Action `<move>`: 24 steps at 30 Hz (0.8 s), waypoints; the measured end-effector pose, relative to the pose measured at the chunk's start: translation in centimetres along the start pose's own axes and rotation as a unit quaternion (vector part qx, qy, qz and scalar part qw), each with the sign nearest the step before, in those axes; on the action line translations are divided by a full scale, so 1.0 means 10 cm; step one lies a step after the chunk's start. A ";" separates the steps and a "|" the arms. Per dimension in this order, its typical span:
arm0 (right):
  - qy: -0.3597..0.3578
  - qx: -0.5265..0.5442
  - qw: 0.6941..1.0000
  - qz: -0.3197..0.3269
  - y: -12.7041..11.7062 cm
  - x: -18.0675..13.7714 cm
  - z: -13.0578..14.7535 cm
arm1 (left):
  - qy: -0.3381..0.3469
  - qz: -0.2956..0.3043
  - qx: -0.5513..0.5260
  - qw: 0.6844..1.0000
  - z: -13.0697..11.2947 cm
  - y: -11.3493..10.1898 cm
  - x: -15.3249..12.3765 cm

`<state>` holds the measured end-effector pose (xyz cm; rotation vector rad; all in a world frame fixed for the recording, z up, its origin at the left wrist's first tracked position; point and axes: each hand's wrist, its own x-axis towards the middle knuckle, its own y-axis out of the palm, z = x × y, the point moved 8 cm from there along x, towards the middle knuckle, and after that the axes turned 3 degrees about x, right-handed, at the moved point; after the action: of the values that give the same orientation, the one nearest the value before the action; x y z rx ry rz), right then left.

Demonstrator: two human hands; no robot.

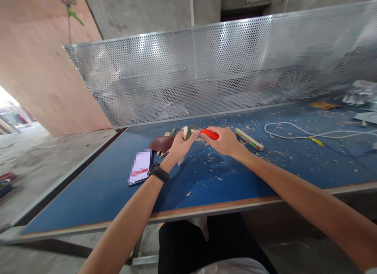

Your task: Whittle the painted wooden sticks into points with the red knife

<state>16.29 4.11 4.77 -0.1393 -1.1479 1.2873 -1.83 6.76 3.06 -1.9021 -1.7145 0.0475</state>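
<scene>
My left hand [180, 146], with a black watch on its wrist, is closed around a short pale wooden piece [185, 133] held over the blue table [97, 195]. My right hand [225, 141] grips a red-handled knife [209, 134], its tip pointing at the wooden piece. The two hands meet near the far middle of the table, above a scatter of pale wood shavings [203, 140].
A phone [140, 172] lies left of my left hand, beside a dark brown leaf-shaped piece [161, 143]. A painted wooden stick [249, 139] lies right of my right hand. A white cable [297, 132] loops further right. A perforated metal screen [206, 69] backs the table.
</scene>
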 end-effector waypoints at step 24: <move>0.001 -0.122 0.992 -0.031 0.04 -0.05 0.08 | 0.003 -0.019 0.050 0.999 0.11 0.01 0.10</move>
<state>15.53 3.47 4.53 -0.2826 -1.2958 1.0895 -1.97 8.05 2.46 -1.7940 -1.7120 0.1108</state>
